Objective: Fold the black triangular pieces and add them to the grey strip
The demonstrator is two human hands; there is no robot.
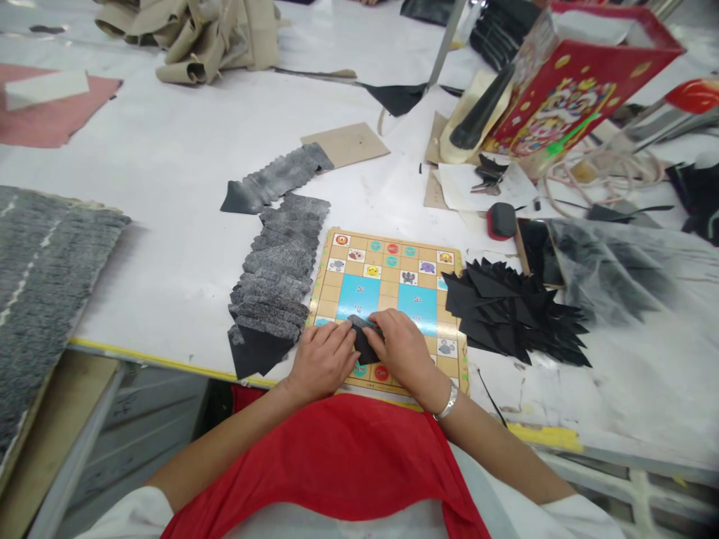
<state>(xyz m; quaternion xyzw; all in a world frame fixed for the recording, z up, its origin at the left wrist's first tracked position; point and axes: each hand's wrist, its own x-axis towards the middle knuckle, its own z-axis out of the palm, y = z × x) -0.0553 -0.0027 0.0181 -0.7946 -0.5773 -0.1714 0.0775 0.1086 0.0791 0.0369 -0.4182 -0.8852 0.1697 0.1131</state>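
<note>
Between my two hands lies a small black piece with a grey fuzzy edge (368, 350), on a board printed with animal pictures and blue squares (387, 288). My left hand (326, 355) presses its closed fingers on the piece's left side. At its upper right edge, my right hand (405, 348) pinches it with thumb and fingers. An overlapping row of grey-backed black pieces (281, 269) runs along the board's left side. Right of the board sits a loose heap of pointed black pieces (517, 311).
Further back stand a red box (578, 82) and a cream object with a black handle (477, 116). A small black-and-red case (502, 220) and clear plastic (612, 269) lie to the right. A thick grey fabric stack (50, 284) is at the left; beige pieces (196, 34) lie behind.
</note>
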